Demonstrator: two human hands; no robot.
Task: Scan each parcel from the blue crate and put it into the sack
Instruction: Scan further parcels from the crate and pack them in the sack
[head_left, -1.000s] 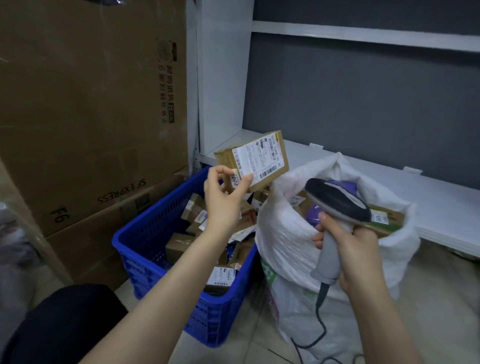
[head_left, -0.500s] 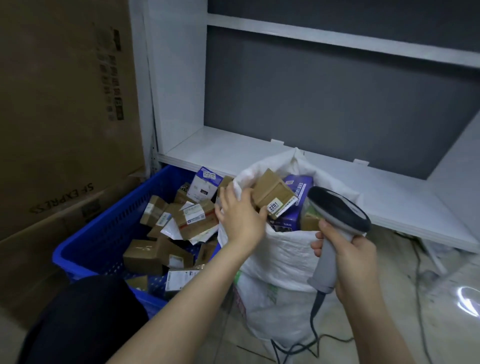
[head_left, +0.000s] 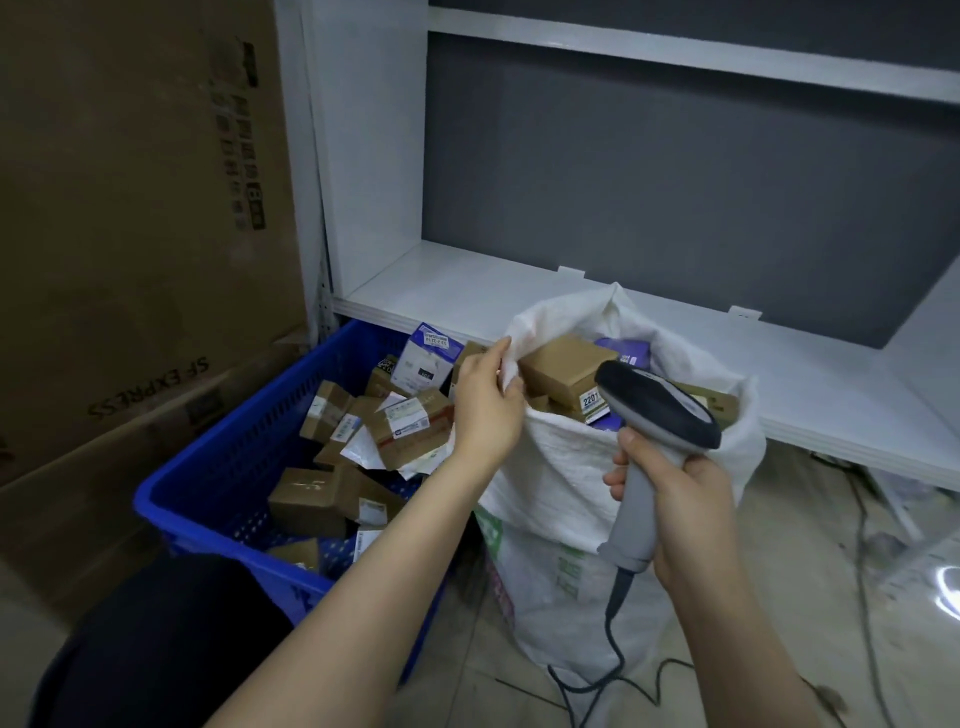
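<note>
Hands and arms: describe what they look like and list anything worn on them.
Both are bare. The left hand and right hand wear no gloves, and no ring shows on the parts in view. The left forearm and right forearm are uncovered down to the frame's edge, with no sleeve, watch or wristband. No markings show on them.

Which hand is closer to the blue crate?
Left. The left hand pinches the rim of the sack right beside the blue crate; the right hand holds the scanner across the sack from it.
</note>
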